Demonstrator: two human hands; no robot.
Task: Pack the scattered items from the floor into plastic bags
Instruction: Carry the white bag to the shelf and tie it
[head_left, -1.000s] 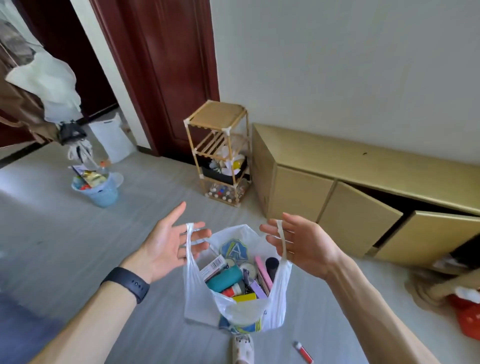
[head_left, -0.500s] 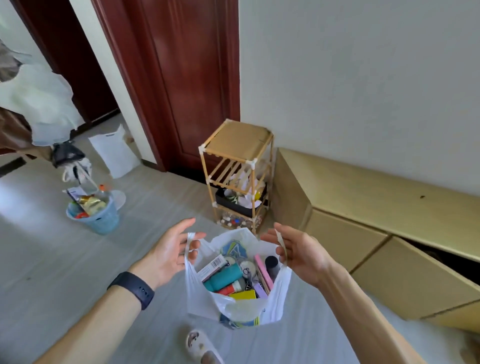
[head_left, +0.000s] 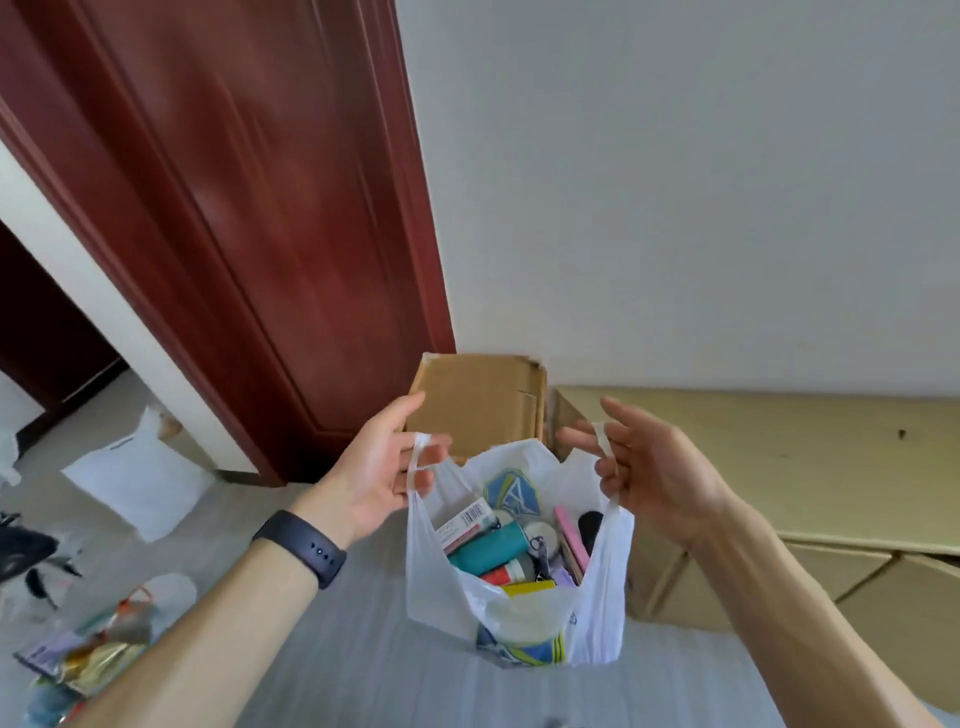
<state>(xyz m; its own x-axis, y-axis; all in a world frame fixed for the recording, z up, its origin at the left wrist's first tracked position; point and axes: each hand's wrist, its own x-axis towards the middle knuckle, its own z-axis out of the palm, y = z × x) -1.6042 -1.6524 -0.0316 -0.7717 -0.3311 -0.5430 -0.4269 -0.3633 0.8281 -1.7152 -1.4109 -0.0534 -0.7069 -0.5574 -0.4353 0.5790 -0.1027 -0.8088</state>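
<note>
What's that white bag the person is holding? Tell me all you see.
The bag is thin, white, half-clear plastic with two loop handles. It hangs upright, mouth open, one handle round fingers of the left hand, the other round those of the right hand. Small things fill it: a teal tube, a barcoded box.

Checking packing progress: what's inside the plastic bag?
The plastic bag shows a teal bottle, barcoded box, pink stick, yellow item and blue-yellow badge; anything beneath them is covered.

Thin white plastic bag (head_left: 431, 577) — glossy reddish wood door (head_left: 270, 208), matt cardboard cabinet (head_left: 779, 467).
</note>
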